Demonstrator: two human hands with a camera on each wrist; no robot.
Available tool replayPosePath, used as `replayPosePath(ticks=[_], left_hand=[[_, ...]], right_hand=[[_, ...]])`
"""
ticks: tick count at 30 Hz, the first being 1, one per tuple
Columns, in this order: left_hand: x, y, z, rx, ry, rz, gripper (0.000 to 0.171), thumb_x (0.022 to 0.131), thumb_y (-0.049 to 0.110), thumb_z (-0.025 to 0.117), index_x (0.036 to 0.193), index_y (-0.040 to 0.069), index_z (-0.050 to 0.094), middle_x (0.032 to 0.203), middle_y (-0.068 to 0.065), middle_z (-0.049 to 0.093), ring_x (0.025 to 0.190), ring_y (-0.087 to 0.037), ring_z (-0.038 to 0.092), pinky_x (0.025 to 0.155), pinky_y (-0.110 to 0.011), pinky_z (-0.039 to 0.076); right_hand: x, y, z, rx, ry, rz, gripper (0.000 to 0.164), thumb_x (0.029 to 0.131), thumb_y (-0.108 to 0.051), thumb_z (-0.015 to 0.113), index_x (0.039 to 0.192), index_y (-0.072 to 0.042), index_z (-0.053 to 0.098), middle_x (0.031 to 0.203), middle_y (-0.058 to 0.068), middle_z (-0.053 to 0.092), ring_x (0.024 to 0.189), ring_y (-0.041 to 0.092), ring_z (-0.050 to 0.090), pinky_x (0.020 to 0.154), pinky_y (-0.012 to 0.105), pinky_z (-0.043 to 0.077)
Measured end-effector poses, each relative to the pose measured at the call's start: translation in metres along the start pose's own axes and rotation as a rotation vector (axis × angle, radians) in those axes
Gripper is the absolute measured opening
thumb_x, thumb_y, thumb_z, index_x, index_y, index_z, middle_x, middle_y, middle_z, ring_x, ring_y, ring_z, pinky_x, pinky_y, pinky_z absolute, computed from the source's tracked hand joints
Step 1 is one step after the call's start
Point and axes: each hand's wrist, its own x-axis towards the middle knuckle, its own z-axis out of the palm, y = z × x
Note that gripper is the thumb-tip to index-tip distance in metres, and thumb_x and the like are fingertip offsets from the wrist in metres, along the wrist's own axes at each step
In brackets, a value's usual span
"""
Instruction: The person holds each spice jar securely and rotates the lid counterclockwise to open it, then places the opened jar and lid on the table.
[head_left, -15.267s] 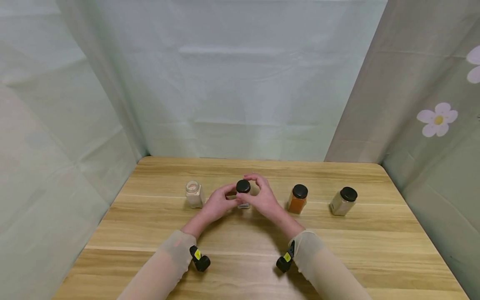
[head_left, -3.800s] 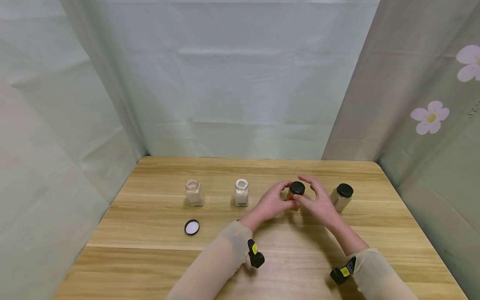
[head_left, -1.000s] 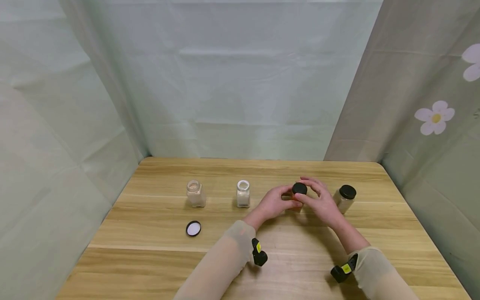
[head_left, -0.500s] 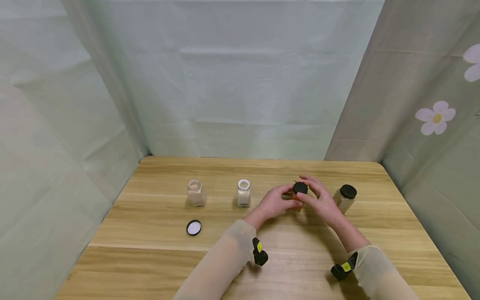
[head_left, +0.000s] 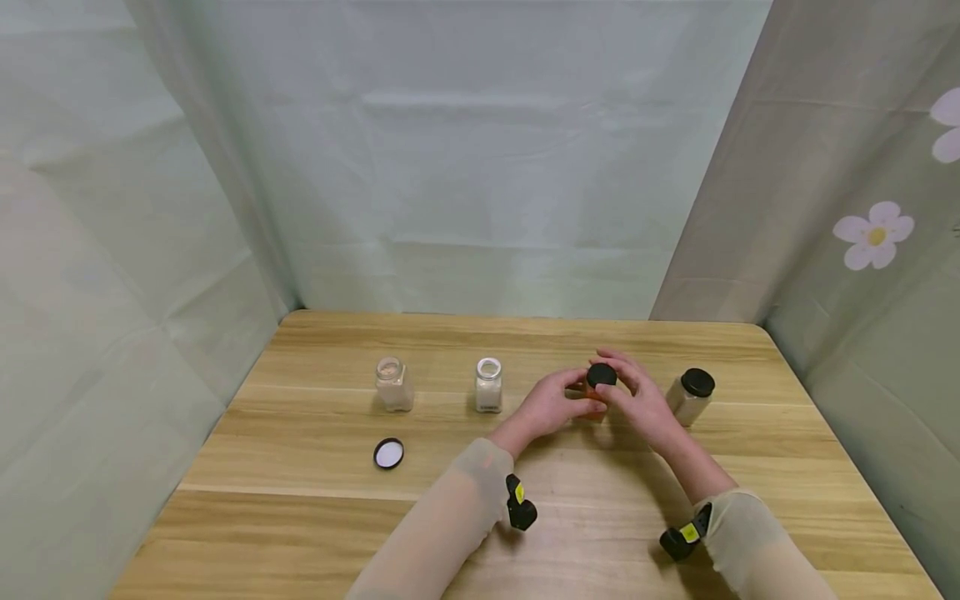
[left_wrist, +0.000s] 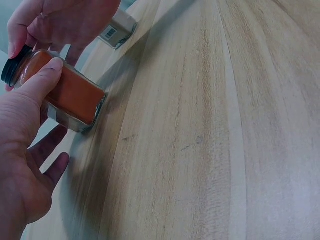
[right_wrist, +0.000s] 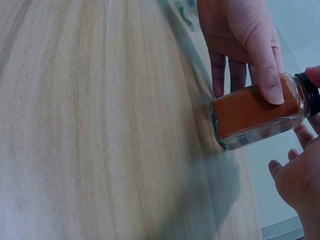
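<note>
Over from white jar (head_left: 488, 392) to orange jar (right_wrist: 250, 112): left fingers (right_wrist: 265, 65) curled round it, right fingers (head_left: 615, 397) round its black lid (head_left: 602, 374).

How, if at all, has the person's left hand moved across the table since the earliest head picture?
Yes: against the wooden table, the left hand has moved rightward, from the white-rimmed jar to the orange jar.

glossy glass jar (right_wrist: 245, 116), w/ smooth lid (head_left: 602, 374); wood-grain tbl (head_left: 600, 508)
</note>
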Motion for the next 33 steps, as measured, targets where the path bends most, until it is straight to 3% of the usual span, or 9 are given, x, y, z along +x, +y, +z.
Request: replayPosePath(ticks=[6,15,21,27,33], left_hand=[[0.0002,0.0001,-0.0003,-0.005,0.001,-0.002,0.048,0.088,0.046,0.079,0.133,0.033,0.067,0.12,0.016,0.067,0.117,-0.011,0.059,0.104,-0.043,0.045],[-0.0005,0.0013,-0.0004,-0.017,-0.004,0.002,0.047,0.089,0.042,0.08,0.133,0.032,0.067,0.121,0.014,0.067,0.119,-0.012,0.06,0.104,-0.039,0.045],[-0.0004,0.0012,-0.0011,-0.006,-0.003,0.002,0.048,0.09,0.038,0.081,0.135,0.029,0.067,0.123,0.012,0.066,0.122,-0.018,0.059,0.103,-0.039,0.046],[0.0008,-0.0002,-0.0004,0.009,0.001,0.0,0.05,0.09,0.037,0.081,0.137,0.028,0.065,0.124,0.013,0.065,0.121,-0.017,0.058,0.104,-0.038,0.045],[0.0011,-0.0011,0.0003,0.012,0.007,0.007,0.049,0.09,0.036,0.081,0.136,0.028,0.066,0.121,0.014,0.066,0.119,-0.016,0.058,0.101,-0.037,0.046]], right_hand=[[0.0006,-0.0006,0.0005,0.0,0.009,0.0,0.044,0.103,-0.015,0.063,0.144,-0.002,0.055,0.16,0.015,0.035,0.151,0.034,0.022,0.116,0.068,0.016],[-0.003,-0.0057,-0.0008,-0.028,0.031,0.127,0.069,0.097,-0.029,0.073,0.157,-0.016,0.041,0.165,0.009,0.027,0.15,0.047,0.017,0.115,0.068,0.017],[-0.0047,-0.0076,0.0007,-0.014,0.061,0.141,0.073,0.094,-0.028,0.078,0.155,-0.015,0.042,0.163,0.008,0.03,0.151,0.045,0.017,0.117,0.066,0.017],[-0.004,-0.0066,0.0034,0.001,0.104,0.087,0.067,0.091,-0.018,0.081,0.146,-0.004,0.046,0.157,0.012,0.04,0.149,0.033,0.024,0.119,0.059,0.015],[-0.0019,-0.0048,0.0058,0.006,0.131,0.084,0.059,0.089,-0.015,0.083,0.135,-0.001,0.049,0.156,0.016,0.041,0.148,0.032,0.028,0.119,0.057,0.017]])
